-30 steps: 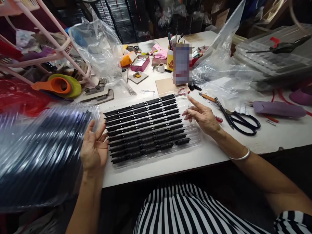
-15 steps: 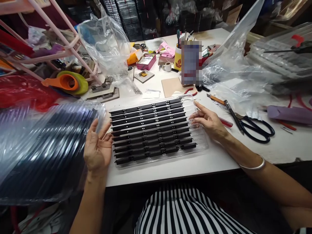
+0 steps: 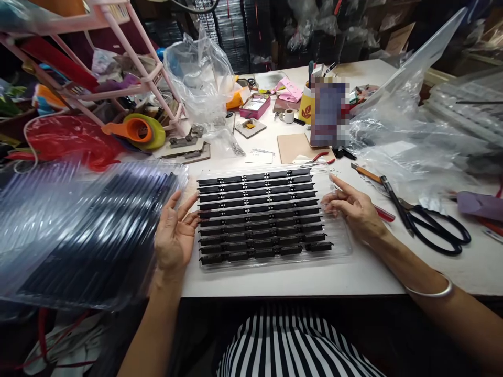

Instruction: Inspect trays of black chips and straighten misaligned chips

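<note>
Between my hands is a clear plastic tray [image 3: 338,242] filled with rows of black toothed strips [image 3: 261,200]. My left hand [image 3: 175,233] is at its left edge, palm turned up, with the fingertips reaching the rim and partly hidden there. At the right edge, my right hand [image 3: 351,207] pinches the tray's side between thumb and fingers. Whether the tray rests fully on the table or is slightly raised, I cannot tell. Close by my left forearm stands a stack of similar clear trays [image 3: 98,235] with dark contents, blurred.
Right of the tray lie black-handled scissors [image 3: 440,230] and a utility knife [image 3: 367,173]. Behind it are red-handled pliers [image 3: 324,156] and a beige board [image 3: 293,148]. A pink rack [image 3: 133,55] rises at back left, and plastic bags [image 3: 396,152] spread at right.
My view has turned, so the scene sits farther right in the picture. The tray's near edge looks more level now. Both hands keep their places at its two sides.
</note>
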### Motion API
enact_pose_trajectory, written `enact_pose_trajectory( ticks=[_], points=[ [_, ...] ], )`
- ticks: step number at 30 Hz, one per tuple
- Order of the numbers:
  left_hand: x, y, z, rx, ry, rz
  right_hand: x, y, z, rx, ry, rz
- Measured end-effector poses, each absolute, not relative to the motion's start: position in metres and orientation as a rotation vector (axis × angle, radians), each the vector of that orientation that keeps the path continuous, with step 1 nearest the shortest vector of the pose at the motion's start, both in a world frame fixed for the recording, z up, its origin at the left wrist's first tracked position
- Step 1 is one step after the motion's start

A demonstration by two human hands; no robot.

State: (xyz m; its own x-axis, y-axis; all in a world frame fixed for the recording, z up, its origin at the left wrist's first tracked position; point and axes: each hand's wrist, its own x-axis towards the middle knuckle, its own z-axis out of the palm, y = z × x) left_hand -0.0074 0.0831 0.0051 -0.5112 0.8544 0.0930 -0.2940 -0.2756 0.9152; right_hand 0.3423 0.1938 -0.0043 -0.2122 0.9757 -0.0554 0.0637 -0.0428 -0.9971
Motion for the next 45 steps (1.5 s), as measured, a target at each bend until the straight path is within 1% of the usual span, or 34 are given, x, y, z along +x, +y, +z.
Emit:
enact_pose_trajectory(
  ticks=[16, 27, 38, 40, 42, 45],
  points=[
    [-0.007, 0.086, 0.005, 0.75, 1.191, 1.892, 0.342, 0.195, -0.003, -1.144, -1.338, 1.373],
    [0.003, 0.092, 0.009, 0.767, 1.386, 1.922, 0.345, 0.199, -0.005, -1.043, -1.421, 1.341],
    [0.016, 0.092, 0.016, 0.783, 1.501, 1.852, 0.345, 0.199, -0.001, -1.002, -1.446, 1.334],
    [0.014, 0.092, 0.014, 0.788, 1.479, 1.85, 0.346, 0.2, -0.003, -1.023, -1.477, 1.299],
    [0.01, 0.093, 0.011, 0.752, 1.43, 1.827, 0.349, 0.201, -0.005, -1.103, -1.584, 1.195],
    [0.002, 0.094, 0.004, 0.68, 1.359, 1.77, 0.353, 0.202, -0.007, -1.35, -1.883, 0.892]
  ],
)
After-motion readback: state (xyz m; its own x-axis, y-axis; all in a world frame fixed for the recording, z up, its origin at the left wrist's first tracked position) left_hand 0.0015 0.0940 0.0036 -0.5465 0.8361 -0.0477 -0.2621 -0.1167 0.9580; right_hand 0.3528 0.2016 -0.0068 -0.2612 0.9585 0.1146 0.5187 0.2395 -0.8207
